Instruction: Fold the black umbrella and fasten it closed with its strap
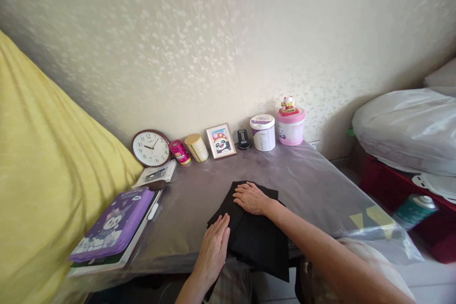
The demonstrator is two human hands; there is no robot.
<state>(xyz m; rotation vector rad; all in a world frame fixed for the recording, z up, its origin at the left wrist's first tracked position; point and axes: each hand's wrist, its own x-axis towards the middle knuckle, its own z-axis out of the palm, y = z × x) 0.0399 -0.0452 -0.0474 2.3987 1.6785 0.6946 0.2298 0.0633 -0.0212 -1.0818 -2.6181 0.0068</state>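
A folded black cloth (pixel 261 242) lies at the table's front edge, its near corner hanging over the edge. What kind of item the cloth is, I cannot tell. My right hand (pixel 251 198) rests flat on its upper part, fingers stretched toward the left. Along the cloth's left side, my left hand (pixel 214 244) lies with straight fingers held close together, touching the border. Neither hand grips anything.
A plastic-covered table (pixel 306 185) stands against the wall. At its left lie a purple case (pixel 114 223) on books and a clock (pixel 151 148). Along the back are two cans, a picture frame (pixel 221 141), and two tubs, one under a cat figurine (pixel 288 104).
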